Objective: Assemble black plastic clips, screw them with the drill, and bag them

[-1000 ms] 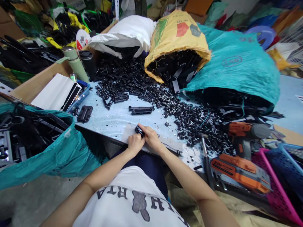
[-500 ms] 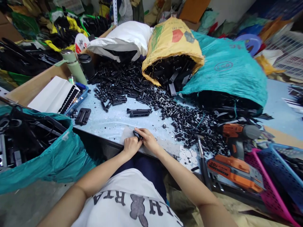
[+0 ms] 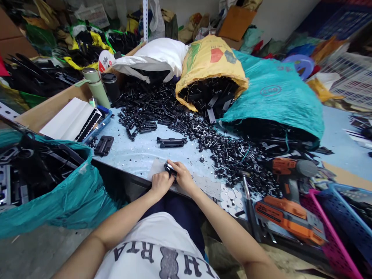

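left hand (image 3: 161, 183) and right hand (image 3: 184, 179) still holding black part (image 3: 167, 167); hammer (image 3: 247, 192) unmoved

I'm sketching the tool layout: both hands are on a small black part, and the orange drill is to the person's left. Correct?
Not quite: the head view shows the orange drill to the person's right. The left hand and right hand are indeed on a small black part.

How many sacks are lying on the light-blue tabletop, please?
3: a white sack on the left, a yellow sack in the middle and a teal sack on the right. Others may be hidden behind.
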{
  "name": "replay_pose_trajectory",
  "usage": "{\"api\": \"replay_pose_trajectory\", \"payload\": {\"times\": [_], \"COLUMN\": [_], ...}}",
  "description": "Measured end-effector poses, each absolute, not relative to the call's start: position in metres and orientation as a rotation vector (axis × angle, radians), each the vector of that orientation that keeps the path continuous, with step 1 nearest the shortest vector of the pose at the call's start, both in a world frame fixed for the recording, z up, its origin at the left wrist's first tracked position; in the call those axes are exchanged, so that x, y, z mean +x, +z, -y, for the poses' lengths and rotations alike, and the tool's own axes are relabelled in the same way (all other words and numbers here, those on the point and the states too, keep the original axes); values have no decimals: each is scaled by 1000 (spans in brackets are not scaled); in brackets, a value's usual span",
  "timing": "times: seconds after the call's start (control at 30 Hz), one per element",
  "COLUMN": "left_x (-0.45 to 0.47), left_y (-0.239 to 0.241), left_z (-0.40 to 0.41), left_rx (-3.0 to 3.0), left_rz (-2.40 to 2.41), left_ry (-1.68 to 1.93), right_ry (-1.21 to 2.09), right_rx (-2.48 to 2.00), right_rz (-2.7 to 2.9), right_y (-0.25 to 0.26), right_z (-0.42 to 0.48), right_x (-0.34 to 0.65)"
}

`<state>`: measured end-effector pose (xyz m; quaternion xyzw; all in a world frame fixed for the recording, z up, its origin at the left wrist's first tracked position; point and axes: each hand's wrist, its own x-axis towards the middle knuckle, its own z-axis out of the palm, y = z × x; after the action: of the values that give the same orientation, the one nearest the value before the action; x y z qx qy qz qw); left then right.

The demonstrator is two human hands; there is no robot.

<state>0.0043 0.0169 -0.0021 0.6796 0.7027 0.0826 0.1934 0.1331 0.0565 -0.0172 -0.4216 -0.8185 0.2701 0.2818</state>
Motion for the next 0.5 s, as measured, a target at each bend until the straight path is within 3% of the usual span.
{"api": "replay_pose_trajectory", "payload": {"times": [0.5], "left_x": [12], "left_y": [2], "left_z": [-18], "left_rx": [1840], "left_rz": [-1912], "left_ry": [227], "right_ry": [607], "right_rx": [-1178], "right_rz": [2157], "right_y": [-22], "right_z": [-50], "right_x": [131]}}
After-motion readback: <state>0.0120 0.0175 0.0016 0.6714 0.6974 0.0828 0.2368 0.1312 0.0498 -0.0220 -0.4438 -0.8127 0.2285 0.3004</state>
